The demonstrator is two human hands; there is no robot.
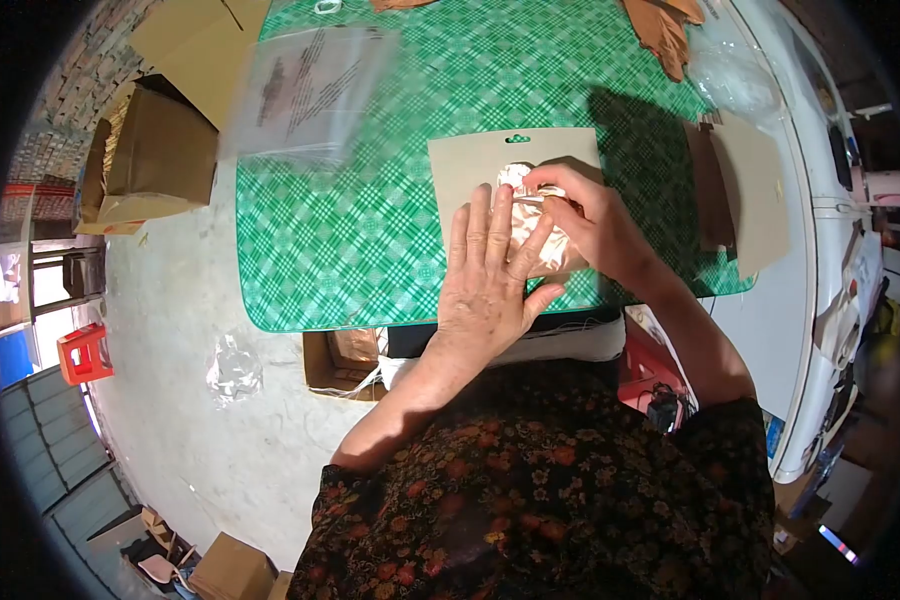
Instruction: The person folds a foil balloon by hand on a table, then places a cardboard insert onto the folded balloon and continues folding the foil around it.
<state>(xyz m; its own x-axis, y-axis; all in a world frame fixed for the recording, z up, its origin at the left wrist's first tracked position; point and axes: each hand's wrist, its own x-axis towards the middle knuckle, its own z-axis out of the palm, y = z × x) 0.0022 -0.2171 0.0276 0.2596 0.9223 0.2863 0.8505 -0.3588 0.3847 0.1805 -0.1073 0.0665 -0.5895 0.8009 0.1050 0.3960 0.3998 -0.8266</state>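
A beige card (454, 163) with a hang hole at its top lies on the green plaid tablecloth (370, 230) near the table's front edge. On the card is a shiny, crinkled, copper-coloured piece like foil or glossy film (553, 253), partly hidden by both hands. My left hand (485, 265) rests flat with fingers spread, over the card and the left side of the shiny piece. My right hand (592, 222) is pinched at the upper part of that piece, beside my left fingertips. A thin pale strip shows at the pinch; what the fingers hold is too small to make out.
Clear plastic bags with print (315, 90) lie at the table's back left. Brown paper (665, 40) is at the back right, and more cards (750, 190) lie at the right edge. An open carton (345, 375) sits below the front edge; a red stool (86, 354) stands left.
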